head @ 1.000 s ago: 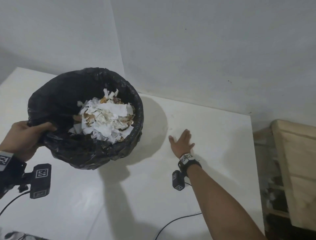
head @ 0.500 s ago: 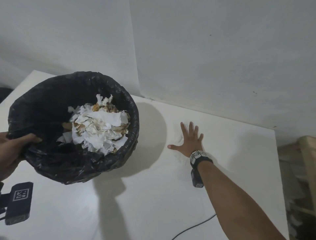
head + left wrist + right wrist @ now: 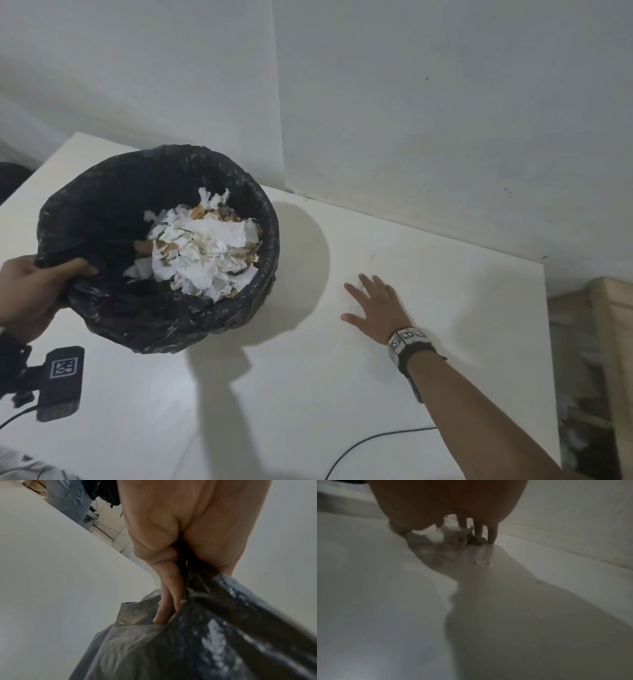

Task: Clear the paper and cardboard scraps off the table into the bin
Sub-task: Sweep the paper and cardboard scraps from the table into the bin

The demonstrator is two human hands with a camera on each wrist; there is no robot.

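Note:
A round bin lined with a black bag hangs tilted over the left of the white table. It holds a heap of torn white paper and brown cardboard scraps. My left hand grips the bin's near rim, thumb inside; the left wrist view shows the fingers curled round the bag's edge. My right hand lies flat on the table to the right of the bin, fingers spread. In the right wrist view small scraps sit under its fingertips.
White walls meet in a corner just behind the table. The table's right edge drops to a pale wooden crate. A black cable crosses the near table. Tiny crumbs lie beyond my right hand.
My right hand has slid back toward me and a little rightward across the table, still flat. The bin stays held in my left hand, slightly shifted in view.

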